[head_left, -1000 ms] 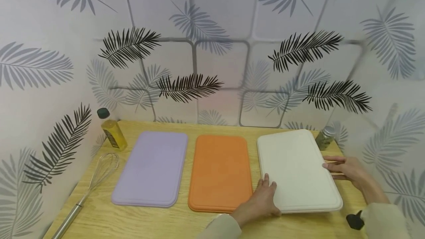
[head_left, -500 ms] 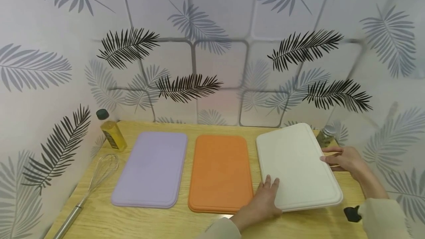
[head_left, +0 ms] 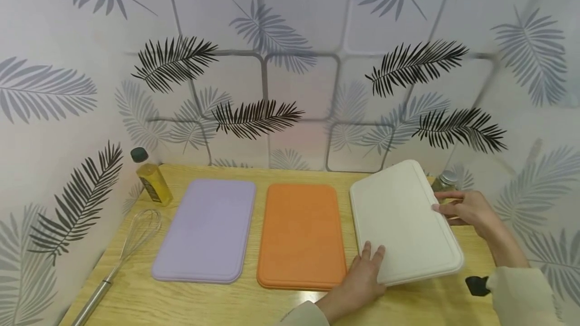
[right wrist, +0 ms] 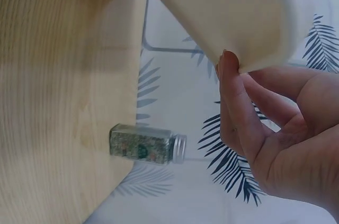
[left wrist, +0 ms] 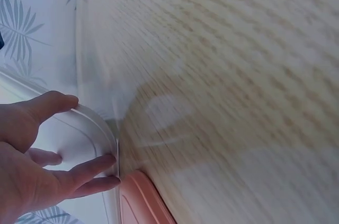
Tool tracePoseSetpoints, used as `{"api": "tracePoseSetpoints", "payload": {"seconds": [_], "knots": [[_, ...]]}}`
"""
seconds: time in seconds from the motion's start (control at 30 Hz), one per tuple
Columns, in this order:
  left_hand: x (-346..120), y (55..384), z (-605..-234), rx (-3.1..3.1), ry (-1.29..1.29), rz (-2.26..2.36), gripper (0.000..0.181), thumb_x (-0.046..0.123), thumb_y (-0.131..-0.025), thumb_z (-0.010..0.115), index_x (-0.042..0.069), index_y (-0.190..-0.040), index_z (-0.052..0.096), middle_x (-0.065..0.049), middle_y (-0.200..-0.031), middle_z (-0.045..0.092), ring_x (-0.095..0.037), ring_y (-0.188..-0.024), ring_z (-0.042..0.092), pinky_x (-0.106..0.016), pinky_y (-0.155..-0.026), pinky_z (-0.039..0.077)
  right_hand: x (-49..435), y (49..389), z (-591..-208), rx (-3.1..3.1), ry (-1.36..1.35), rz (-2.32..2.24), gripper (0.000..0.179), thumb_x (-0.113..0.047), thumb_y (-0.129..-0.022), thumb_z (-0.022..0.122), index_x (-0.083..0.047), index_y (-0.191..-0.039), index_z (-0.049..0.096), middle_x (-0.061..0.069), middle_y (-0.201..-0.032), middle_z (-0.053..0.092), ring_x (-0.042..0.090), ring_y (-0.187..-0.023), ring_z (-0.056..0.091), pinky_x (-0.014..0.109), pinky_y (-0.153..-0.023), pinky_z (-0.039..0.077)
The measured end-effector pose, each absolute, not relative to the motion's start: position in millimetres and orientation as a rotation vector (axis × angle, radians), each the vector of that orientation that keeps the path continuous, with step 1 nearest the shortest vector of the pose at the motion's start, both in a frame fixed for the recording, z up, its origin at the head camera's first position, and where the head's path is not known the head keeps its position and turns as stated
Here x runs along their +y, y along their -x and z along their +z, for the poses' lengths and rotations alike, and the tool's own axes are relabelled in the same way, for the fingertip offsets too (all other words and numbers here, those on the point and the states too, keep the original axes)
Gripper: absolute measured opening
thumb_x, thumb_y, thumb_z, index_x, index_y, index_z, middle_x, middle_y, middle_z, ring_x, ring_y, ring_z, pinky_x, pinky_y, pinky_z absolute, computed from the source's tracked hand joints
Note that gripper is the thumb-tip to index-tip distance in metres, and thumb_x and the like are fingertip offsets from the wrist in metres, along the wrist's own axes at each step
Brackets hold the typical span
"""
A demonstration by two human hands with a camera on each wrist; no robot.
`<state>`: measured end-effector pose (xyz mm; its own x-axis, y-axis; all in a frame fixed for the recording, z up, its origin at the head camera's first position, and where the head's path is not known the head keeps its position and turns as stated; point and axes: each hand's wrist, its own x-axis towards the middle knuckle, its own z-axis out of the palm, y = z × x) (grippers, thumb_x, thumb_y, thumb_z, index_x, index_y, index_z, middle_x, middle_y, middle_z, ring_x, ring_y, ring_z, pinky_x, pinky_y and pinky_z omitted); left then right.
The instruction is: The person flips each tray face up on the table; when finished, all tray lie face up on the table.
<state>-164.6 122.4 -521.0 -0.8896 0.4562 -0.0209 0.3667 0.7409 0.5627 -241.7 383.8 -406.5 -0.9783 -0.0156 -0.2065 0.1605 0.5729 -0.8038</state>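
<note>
A white cutting board (head_left: 403,220) stands tilted on the right, its right edge raised off the wooden table and its left edge low. My right hand (head_left: 473,213) pinches the raised right edge; the right wrist view shows the board's underside (right wrist: 228,12) and the fingertips at its rim. My left hand (head_left: 362,278) holds the board's near left corner. In the left wrist view its thumb (left wrist: 55,103) lies on one edge and its fingers (left wrist: 95,168) on the adjoining edge. An orange cutting board (head_left: 301,235) lies flat just left of that hand.
A purple cutting board (head_left: 206,230) lies flat farther left. Beyond it are a whisk (head_left: 122,260) and a yellow oil bottle (head_left: 155,183). A small spice jar (head_left: 445,181) stands at the back right, close behind the white board. A patterned wall (head_left: 299,89) borders the table (head_left: 190,306).
The white cutting board's right side has risen steadily, lifted by my right hand, which has moved up and slightly left. My left hand has stayed at the near left corner, shifting only slightly.
</note>
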Motion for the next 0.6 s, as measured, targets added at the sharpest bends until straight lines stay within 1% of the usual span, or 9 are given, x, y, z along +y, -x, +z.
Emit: {"api": "tracePoseSetpoints", "payload": {"seconds": [0.1, 0.27, 0.33, 0.43, 0.5, 0.6], "knots": [[122.5, 163.1, -518.0, 2.794, -0.647, 0.864, 0.086, 0.019, -0.074, 0.082, 0.018, -0.148, 0.038, -0.017, -0.15, 0.036, -0.033, -0.118, 0.054, -0.032, -0.091, 0.052, 379.1, 241.2, -400.8, 2.636, -0.098, -1.365, 0.068, -0.027, -0.089, 0.071, 0.012, -0.137, 0.043, 0.012, -0.104, 0.066, 0.013, -0.082, 0.068, 0.035, -0.074, 0.059], [122.4, 160.5, -513.6, 2.783, -0.616, 0.921, 0.088, 0.017, -0.072, 0.081, 0.017, -0.148, 0.037, -0.019, -0.15, 0.034, -0.031, -0.115, 0.057, -0.031, -0.089, 0.052, 372.4, 240.4, -394.0, 2.63, -0.094, -1.402, 0.07, -0.029, -0.088, 0.072, 0.012, -0.137, 0.043, 0.012, -0.105, 0.067, 0.009, -0.081, 0.068, 0.036, -0.073, 0.059], [123.4, 160.0, -512.4, 2.777, -0.603, 0.945, 0.089, 0.017, -0.071, 0.081, 0.019, -0.148, 0.037, -0.019, -0.151, 0.033, -0.031, -0.112, 0.058, -0.031, -0.087, 0.052, 370.7, 240.3, -392.4, 2.633, -0.093, -1.399, 0.071, -0.031, -0.088, 0.072, 0.011, -0.137, 0.043, 0.012, -0.106, 0.068, 0.008, -0.081, 0.067, 0.035, -0.073, 0.059], [125.8, 158.4, -511.1, 2.78, -0.603, 0.953, 0.091, 0.016, -0.072, 0.081, 0.023, -0.149, 0.034, -0.019, -0.152, 0.031, -0.031, -0.106, 0.06, -0.029, -0.081, 0.054, 368.5, 240.1, -390.3, 2.647, -0.086, -1.39, 0.071, -0.033, -0.087, 0.072, 0.01, -0.137, 0.044, 0.012, -0.109, 0.068, 0.007, -0.082, 0.067, 0.034, -0.073, 0.059], [127.5, 156.9, -509.7, 2.785, -0.617, 0.954, 0.092, 0.016, -0.073, 0.081, 0.026, -0.15, 0.031, -0.019, -0.152, 0.03, -0.03, -0.101, 0.061, -0.027, -0.075, 0.054, 367.1, 240.1, -388.8, 2.656, -0.083, -1.392, 0.071, -0.034, -0.087, 0.072, 0.009, -0.137, 0.046, 0.011, -0.11, 0.068, 0.007, -0.082, 0.067, 0.034, -0.072, 0.059], [130.0, 154.7, -506.3, 2.788, -0.637, 0.976, 0.095, 0.016, -0.074, 0.081, 0.028, -0.152, 0.027, -0.02, -0.153, 0.028, -0.029, -0.098, 0.061, -0.025, -0.071, 0.054, 365.1, 240.5, -386.2, 2.654, -0.073, -1.419, 0.069, -0.033, -0.087, 0.072, 0.009, -0.136, 0.047, 0.005, -0.107, 0.069, 0.008, -0.082, 0.067, 0.035, -0.073, 0.059]]}}
